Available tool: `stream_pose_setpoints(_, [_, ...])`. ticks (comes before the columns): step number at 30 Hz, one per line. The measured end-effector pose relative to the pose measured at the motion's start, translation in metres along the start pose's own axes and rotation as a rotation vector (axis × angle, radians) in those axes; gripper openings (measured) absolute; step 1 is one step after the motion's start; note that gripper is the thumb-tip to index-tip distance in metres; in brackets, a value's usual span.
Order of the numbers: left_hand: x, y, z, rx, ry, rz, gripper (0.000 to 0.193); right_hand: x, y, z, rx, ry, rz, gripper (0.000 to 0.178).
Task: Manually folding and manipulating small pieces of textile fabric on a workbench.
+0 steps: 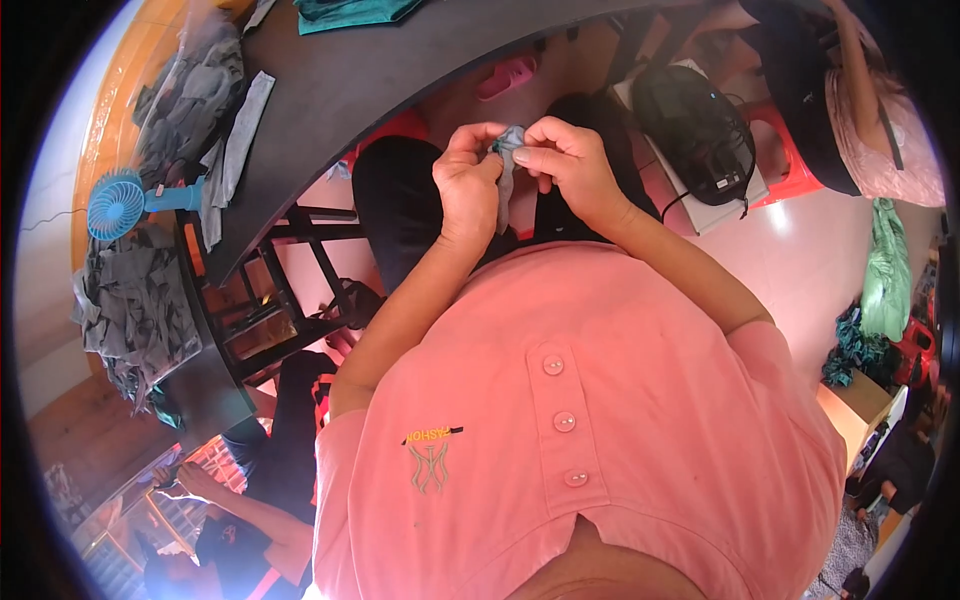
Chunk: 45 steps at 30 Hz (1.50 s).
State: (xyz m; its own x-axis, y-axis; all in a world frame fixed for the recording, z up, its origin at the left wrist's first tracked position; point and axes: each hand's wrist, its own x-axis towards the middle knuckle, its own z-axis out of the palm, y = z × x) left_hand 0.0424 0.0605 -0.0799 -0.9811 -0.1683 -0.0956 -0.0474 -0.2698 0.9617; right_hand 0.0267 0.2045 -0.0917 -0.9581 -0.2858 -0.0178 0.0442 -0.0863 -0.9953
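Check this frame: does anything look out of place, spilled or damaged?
Nothing looks plainly spilled or damaged. The untidiest spot is the heap of grey cloth near the blue fan, at the picture's left: it lies rumpled and jumbled, though that may be normal here.

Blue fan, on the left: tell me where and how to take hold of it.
Best take the fan by its handle, probably coming from the right: the slim handle juts that way from the wide, round grille. Grey cloth lies close to the handle's end, so keep the fingers clear of it.
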Motion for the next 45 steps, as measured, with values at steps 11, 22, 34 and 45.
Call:
stream_pose_setpoints(11, [-0.004,-0.005,-0.014,0.272,-0.233,0.160,0.036,-0.010,-0.009,-0.004,-0.094,-0.025,-0.189,0.011])
stream_pose_setpoints(22, [-0.010,-0.010,-0.005,0.177,-0.202,0.231,0.030,-0.021,-0.009,-0.008,-0.388,0.029,-0.407,0.013])
stream_pose_setpoints(34, [-0.015,-0.009,-0.011,0.221,-0.181,0.379,0.030,-0.011,-0.011,-0.016,0.041,-0.037,-0.132,0.012])
stream_pose_setpoints(45, [-0.018,-0.010,-0.007,0.280,-0.294,0.438,0.033,0.000,-0.013,-0.031,0.268,-0.258,0.215,0.011])
